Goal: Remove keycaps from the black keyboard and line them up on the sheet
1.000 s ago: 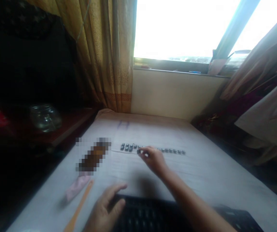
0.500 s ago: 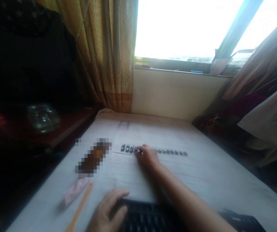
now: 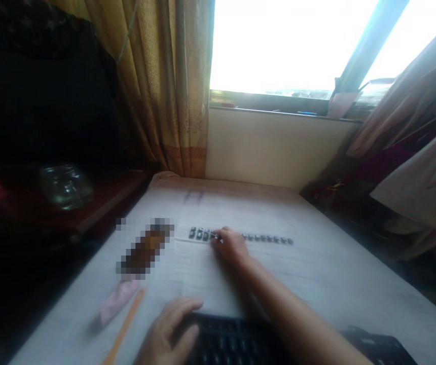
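Note:
A row of small dark keycaps [image 3: 199,233] with pale marks runs across the white cloth of the bed. My right hand [image 3: 233,248] reaches into that row with its fingertips pinched on one keycap, and it covers the middle of the row. A thin pale line shows at those fingertips, too blurred to name. Nearer to me lies a black keyboard [image 3: 229,342], partly cut off by the lower frame edge and by my right forearm. At its upper left corner my left hand [image 3: 172,329] rests, thumb and fingers apart.
An orange stick-like handle [image 3: 126,324], a pink cloth piece [image 3: 118,301] and a pixelated brown object [image 3: 147,248] lie on the left. A glass jar [image 3: 66,187] stands on a dark red table [image 3: 107,197]. A black object [image 3: 381,347] sits at lower right.
The whole view has shifted very slightly to the left. Both hands keep their places at the keycap row and the keyboard.

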`<state>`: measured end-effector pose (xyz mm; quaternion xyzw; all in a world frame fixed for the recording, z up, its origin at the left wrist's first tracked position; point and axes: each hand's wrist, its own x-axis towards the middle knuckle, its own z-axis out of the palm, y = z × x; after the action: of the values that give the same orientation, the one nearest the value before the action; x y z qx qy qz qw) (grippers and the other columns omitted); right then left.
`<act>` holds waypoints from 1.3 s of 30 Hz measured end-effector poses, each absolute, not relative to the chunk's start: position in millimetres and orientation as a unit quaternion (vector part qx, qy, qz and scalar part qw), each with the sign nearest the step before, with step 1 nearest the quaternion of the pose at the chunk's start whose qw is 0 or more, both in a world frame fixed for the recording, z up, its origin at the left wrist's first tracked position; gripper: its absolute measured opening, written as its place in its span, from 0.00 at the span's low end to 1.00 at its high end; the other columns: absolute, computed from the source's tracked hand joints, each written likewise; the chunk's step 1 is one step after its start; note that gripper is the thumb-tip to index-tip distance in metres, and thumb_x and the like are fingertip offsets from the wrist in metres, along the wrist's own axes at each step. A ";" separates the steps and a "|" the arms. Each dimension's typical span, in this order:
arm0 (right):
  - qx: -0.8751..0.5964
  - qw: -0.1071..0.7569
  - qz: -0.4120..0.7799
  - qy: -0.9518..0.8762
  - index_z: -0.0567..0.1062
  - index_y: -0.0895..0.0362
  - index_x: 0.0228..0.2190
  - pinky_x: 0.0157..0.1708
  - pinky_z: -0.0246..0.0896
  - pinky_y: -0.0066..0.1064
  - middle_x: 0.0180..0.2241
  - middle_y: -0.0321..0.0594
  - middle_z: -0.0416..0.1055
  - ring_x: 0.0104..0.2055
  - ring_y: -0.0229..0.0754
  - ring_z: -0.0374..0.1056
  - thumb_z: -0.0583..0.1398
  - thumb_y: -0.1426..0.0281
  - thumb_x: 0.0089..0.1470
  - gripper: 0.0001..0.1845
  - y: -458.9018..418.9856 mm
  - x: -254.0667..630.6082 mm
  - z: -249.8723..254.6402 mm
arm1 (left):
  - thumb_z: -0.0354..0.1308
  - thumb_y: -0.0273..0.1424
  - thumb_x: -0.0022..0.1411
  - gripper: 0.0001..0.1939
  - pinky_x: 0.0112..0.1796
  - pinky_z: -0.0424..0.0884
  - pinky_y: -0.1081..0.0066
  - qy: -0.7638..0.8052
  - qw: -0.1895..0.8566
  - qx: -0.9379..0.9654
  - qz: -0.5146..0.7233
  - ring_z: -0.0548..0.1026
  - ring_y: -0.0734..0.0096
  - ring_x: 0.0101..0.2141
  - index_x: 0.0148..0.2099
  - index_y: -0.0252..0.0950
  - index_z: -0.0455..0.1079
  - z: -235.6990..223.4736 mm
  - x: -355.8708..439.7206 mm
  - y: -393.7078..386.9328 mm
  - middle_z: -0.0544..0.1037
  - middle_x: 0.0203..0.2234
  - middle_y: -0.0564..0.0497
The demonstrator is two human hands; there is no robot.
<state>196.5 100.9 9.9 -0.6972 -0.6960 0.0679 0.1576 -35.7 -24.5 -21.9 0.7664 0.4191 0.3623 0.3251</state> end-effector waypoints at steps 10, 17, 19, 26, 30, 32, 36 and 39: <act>-0.693 0.164 0.065 -0.699 0.80 0.49 0.42 0.40 0.62 0.26 0.45 0.38 0.76 0.42 0.41 0.73 0.57 0.65 0.60 0.13 101.4 198.6 7.8 | 0.56 0.33 0.61 0.16 0.53 0.70 0.66 0.425 0.320 0.767 0.359 0.77 0.64 0.49 0.51 0.48 0.75 -21.1 -35.5 -24.5 0.80 0.48 0.51; -0.693 0.166 0.062 -0.699 0.79 0.49 0.44 0.42 0.62 0.27 0.44 0.38 0.76 0.43 0.42 0.73 0.58 0.66 0.59 0.13 99.7 197.0 10.1 | 0.56 0.32 0.61 0.16 0.52 0.71 0.66 0.421 0.323 0.767 0.361 0.77 0.63 0.49 0.50 0.47 0.75 -22.0 -35.3 -23.5 0.81 0.47 0.51; -0.696 0.165 0.059 -0.697 0.79 0.49 0.45 0.42 0.62 0.27 0.44 0.39 0.76 0.43 0.42 0.73 0.58 0.66 0.59 0.14 100.0 197.2 9.9 | 0.56 0.31 0.61 0.16 0.52 0.71 0.66 0.421 0.320 0.767 0.363 0.77 0.63 0.49 0.51 0.48 0.75 -22.8 -35.3 -23.4 0.80 0.47 0.52; -0.695 0.152 0.054 -0.700 0.80 0.50 0.42 0.40 0.62 0.27 0.44 0.40 0.76 0.41 0.42 0.74 0.56 0.65 0.60 0.14 100.9 197.5 10.5 | 0.57 0.31 0.61 0.16 0.52 0.71 0.69 0.415 0.313 0.770 0.369 0.77 0.65 0.49 0.51 0.49 0.75 -22.6 -35.4 -23.9 0.81 0.47 0.53; -0.687 0.150 0.052 -0.709 0.81 0.50 0.40 0.41 0.62 0.26 0.44 0.39 0.76 0.42 0.42 0.74 0.56 0.65 0.61 0.13 99.1 196.8 13.3 | 0.57 0.32 0.61 0.16 0.52 0.71 0.68 0.417 0.318 0.769 0.366 0.77 0.64 0.49 0.51 0.48 0.75 -23.3 -35.0 -23.7 0.81 0.47 0.52; -0.683 0.151 0.052 -0.713 0.81 0.49 0.40 0.41 0.62 0.26 0.45 0.39 0.76 0.42 0.41 0.74 0.57 0.65 0.60 0.13 98.1 196.5 14.3 | 0.56 0.32 0.61 0.16 0.53 0.71 0.67 0.418 0.320 0.770 0.360 0.77 0.64 0.49 0.51 0.47 0.75 -24.1 -35.1 -23.4 0.81 0.47 0.51; -0.681 0.154 0.051 -0.714 0.80 0.49 0.41 0.42 0.62 0.26 0.45 0.38 0.76 0.43 0.42 0.74 0.57 0.66 0.59 0.12 97.4 196.2 12.6 | 0.56 0.33 0.61 0.16 0.53 0.71 0.67 0.421 0.319 0.772 0.353 0.77 0.64 0.50 0.51 0.47 0.74 -24.2 -35.2 -23.3 0.80 0.48 0.51; -0.679 0.157 0.050 -0.715 0.79 0.49 0.40 0.43 0.62 0.27 0.44 0.38 0.77 0.44 0.43 0.73 0.58 0.68 0.58 0.11 97.9 195.7 9.3 | 0.56 0.32 0.61 0.16 0.53 0.70 0.68 0.420 0.315 0.773 0.355 0.77 0.65 0.50 0.52 0.48 0.74 -23.4 -34.7 -23.6 0.80 0.48 0.52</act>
<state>195.7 97.9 9.3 -0.6793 -0.7152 0.0503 0.1566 -34.7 -23.6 -23.4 0.7734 0.4202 0.3550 0.3150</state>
